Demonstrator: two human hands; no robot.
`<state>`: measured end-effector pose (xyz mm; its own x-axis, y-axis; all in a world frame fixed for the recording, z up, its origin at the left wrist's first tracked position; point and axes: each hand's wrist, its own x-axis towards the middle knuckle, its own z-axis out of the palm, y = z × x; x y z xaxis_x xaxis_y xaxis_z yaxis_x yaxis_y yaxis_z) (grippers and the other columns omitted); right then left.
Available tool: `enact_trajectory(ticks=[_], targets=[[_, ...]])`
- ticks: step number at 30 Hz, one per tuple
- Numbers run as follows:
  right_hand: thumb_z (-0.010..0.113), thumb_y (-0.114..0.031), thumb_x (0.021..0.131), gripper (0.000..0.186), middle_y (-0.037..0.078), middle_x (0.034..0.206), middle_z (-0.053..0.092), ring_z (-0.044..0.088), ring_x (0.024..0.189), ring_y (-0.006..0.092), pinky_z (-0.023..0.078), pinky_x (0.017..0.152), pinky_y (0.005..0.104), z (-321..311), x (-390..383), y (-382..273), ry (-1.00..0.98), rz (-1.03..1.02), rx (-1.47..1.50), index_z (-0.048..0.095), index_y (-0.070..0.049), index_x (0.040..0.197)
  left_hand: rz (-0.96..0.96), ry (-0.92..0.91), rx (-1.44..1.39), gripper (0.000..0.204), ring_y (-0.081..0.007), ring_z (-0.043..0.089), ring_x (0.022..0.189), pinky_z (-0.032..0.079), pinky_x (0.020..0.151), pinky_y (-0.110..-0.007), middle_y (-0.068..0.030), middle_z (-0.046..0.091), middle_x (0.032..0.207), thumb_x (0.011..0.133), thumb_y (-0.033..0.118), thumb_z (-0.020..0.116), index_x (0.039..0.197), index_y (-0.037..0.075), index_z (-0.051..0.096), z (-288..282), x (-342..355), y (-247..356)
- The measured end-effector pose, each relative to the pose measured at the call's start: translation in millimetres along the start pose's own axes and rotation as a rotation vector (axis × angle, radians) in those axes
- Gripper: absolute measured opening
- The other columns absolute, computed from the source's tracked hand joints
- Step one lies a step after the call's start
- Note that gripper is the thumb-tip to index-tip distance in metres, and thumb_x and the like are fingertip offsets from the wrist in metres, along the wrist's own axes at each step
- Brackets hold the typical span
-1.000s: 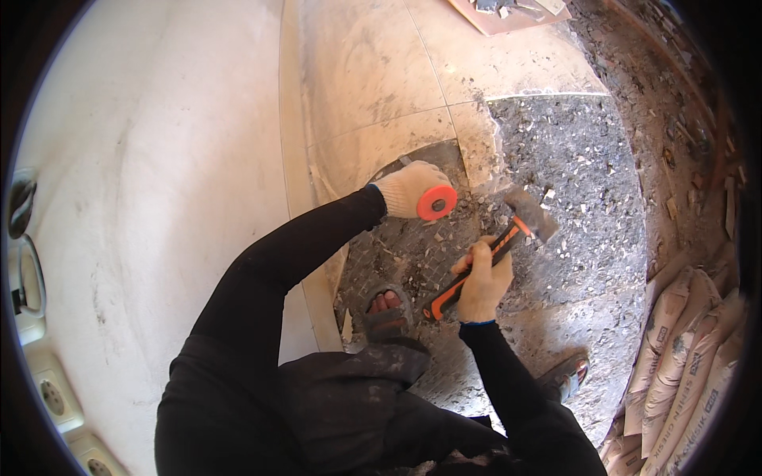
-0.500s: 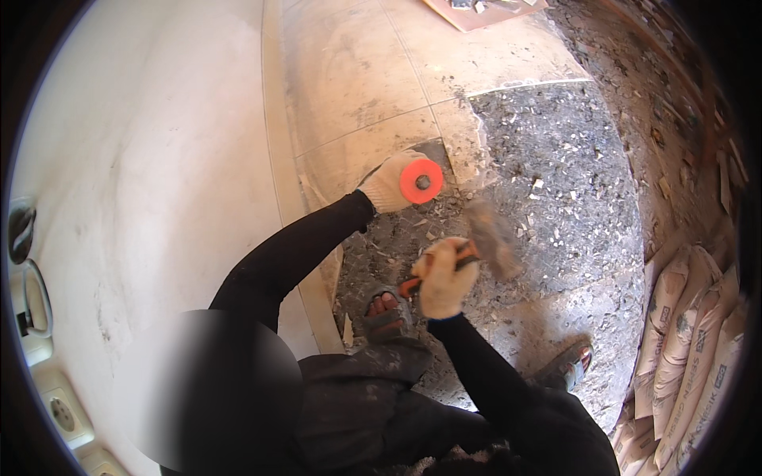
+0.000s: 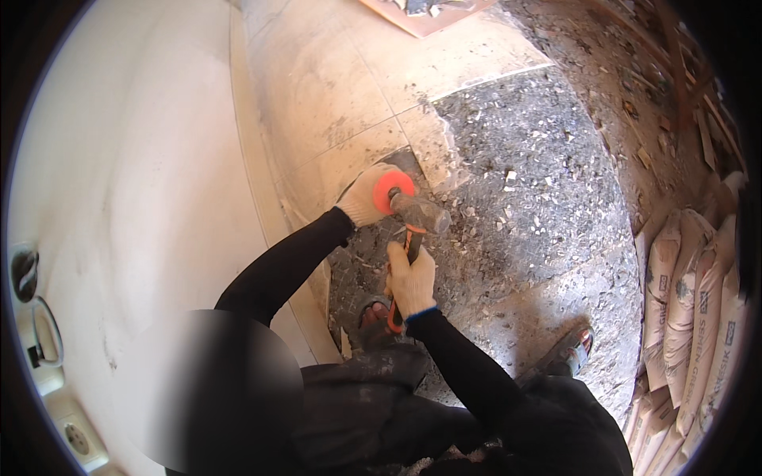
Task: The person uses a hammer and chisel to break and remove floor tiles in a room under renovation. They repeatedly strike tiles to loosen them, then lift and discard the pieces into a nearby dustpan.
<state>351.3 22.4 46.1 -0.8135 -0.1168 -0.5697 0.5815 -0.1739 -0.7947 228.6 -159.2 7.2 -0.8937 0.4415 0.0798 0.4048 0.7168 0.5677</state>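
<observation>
Hammer [image 3: 426, 214] has come L and up since ½ sec ago: its head was off to the R of the chisel [image 3: 387, 181], now it's right at the butt end; touching or just short, can't tell. R hand [image 3: 414, 282] moved over w/ it.

Hammer: worn grey metal head, black handle w/ orange trim, butt end down by the L foot [image 3: 371, 312]. Chisel: round red-orange guard, dark metal end poking thru the middle; blade hidden under L hand [image 3: 367, 194]. Chisel sits over the broken area, nr the cut edge of the tiles [image 3: 325, 103].

Grip: R fist wrapped round the hammer handle; L hand closed round the chisel below its guard, most fingers out of sight. Both gloved, off-white knit.

Writing: dark print on stacked paper bags [image 3: 665, 278], far R.

Floor: beige tiles up top, dusty; rough dark grey bed [image 3: 532, 159] exposed btwn them and the feet, pale chips all over. Pale wall [image 3: 135, 198] on L, scuffed, w/ a white socket [image 3: 77, 439] low L. Flat board [image 3: 421, 24] w/ broken bits at top edge.
</observation>
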Motion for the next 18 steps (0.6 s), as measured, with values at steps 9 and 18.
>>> enact_trajectory(ticks=[9, 18], targets=[[0.066, -0.021, 0.104, 0.023, 0.012, 0.078, 0.068, 0.066, 0.061, 0.0239, 0.053, 0.061, 0.0391, -13, -15, 1, 0.169, -0.499, 0.662, 0.068, 0.001, 0.098, -0.03, 0.082, -0.051, 0.027, -0.0359, 0.065, 0.109, 0.053, 0.097, -0.047, -0.0123, 0.07, 0.11, 0.086, 0.014, 0.078, 0.111, 0.008, 0.07, 8, -4, 3], [0.068, -0.019, 0.102, 0.023, 0.016, 0.086, 0.074, 0.074, 0.082, 0.0303, 0.057, 0.077, 0.0423, -37, -16, 7, 0.243, -0.278, 0.08, 0.067, 0.003, 0.11, 0.0, -0.003, 0.0, 0.03, -0.0346, 0.065, 0.111, 0.053, 0.098, -0.044, -0.0114, 0.069, 0.111, 0.084, 0.011, 0.081, 0.111, 0.007, 0.07, 7, 2, 1]])
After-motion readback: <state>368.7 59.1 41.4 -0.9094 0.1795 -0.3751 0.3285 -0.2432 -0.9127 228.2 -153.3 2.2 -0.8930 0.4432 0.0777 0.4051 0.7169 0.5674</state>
